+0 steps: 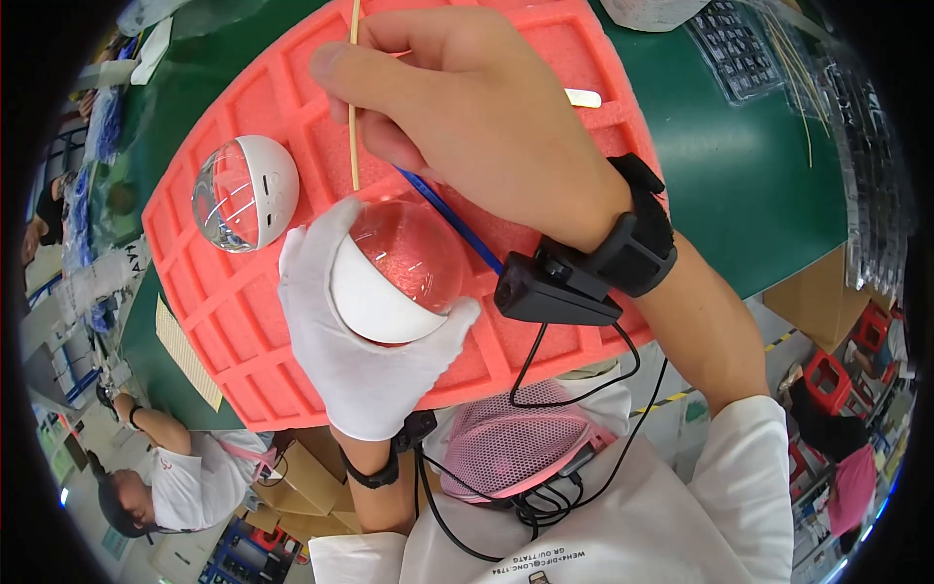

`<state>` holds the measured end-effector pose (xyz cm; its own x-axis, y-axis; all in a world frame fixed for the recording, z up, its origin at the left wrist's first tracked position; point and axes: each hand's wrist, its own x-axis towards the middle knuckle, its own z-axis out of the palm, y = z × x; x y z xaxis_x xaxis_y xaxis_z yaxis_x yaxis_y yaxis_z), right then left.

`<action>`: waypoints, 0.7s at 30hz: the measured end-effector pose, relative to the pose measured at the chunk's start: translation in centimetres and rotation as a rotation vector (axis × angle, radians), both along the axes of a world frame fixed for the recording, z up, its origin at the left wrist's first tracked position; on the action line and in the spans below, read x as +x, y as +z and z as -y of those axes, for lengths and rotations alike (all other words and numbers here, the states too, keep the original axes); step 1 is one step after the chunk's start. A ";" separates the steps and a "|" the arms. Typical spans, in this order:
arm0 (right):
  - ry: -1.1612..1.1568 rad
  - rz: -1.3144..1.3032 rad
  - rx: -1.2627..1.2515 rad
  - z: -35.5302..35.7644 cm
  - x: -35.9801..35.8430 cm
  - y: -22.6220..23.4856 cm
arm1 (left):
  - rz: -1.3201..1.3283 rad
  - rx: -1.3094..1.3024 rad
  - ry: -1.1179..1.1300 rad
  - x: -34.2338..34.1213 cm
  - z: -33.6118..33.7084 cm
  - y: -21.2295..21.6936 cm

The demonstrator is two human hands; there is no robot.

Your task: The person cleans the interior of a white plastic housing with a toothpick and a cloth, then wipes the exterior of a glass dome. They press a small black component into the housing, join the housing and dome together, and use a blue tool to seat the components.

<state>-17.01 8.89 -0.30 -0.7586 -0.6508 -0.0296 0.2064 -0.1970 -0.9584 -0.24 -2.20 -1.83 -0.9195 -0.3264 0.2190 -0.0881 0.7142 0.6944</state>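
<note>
Tabletop: a green table (pixel 725 200) is spreading wide, its edges bending.
Floor: grey flooring (pixel 786 366) is showing past the near right edge, a yellow-and-black stripe (pixel 780 341) crossing it.
Near right corner: a cardboard carton (pixel 822 300) is standing close by.
Seating: red stools (pixel 827 383) are standing beyond that carton.
Near left edge: brown cartons (pixel 302 477) are sitting below.
Light: a white lamp (pixel 64 496) is glowing well beyond the left edge.

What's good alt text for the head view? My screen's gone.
A white-gloved left hand holds a clear and white ball; the bare right hand holds a thin wooden stick, its tip near that ball. A similar ball sits to the left on a pink tray.
</note>
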 end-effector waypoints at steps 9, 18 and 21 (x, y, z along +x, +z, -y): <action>-0.092 -0.116 0.032 0.8 -0.2 -0.8 | 0.011 -0.055 0.124 0.6 -1.7 2.2; -0.041 -0.055 0.043 0.2 0.1 -0.2 | -0.246 1.402 0.095 0.6 -0.2 5.5; -0.037 -0.017 0.073 0.1 0.2 0.0 | -0.284 1.476 0.087 0.7 0.0 5.2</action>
